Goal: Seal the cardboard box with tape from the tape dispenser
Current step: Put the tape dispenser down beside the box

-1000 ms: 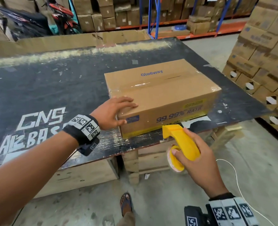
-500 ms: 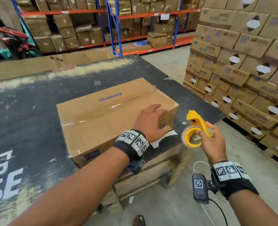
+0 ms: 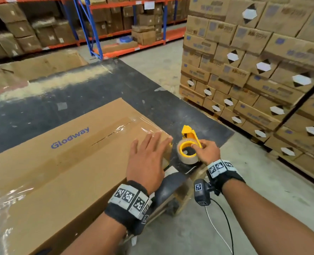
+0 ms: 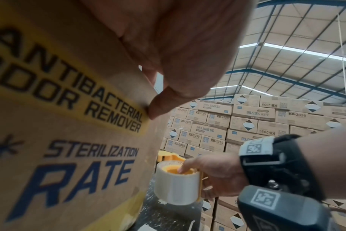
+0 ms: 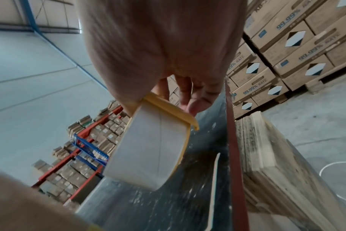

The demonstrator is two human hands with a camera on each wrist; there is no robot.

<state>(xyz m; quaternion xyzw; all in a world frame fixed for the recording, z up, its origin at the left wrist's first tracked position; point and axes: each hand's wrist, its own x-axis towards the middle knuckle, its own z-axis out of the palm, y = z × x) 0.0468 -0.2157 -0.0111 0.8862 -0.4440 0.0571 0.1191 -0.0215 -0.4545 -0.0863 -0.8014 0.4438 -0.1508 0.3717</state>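
Observation:
The brown cardboard box (image 3: 64, 162) marked "Glodway" lies on the black table (image 3: 152, 100), with clear tape shining along its top seam and over its right end. My left hand (image 3: 150, 144) lies flat on the box's top at the near right corner, fingers straight; in the left wrist view its thumb (image 4: 158, 106) touches the corner edge of the box (image 4: 59, 140). Just right of the box, my right hand (image 3: 198, 147) grips the yellow tape dispenser (image 3: 188, 137), one finger in the roll's core. The tape roll (image 5: 148, 150) hangs close above the table (image 5: 188, 195).
A tall pallet stack of cartons (image 3: 253, 70) stands close on the right across a strip of concrete floor. Shelving racks (image 3: 115, 24) with boxes fill the back. A flat cardboard sheet (image 3: 32, 69) lies at the table's far side. The table corner (image 3: 226, 133) is beside the dispenser.
My left hand slid from the box's left corner along to its right corner. My right hand raised the dispenser from below the table edge to beside the box's right end.

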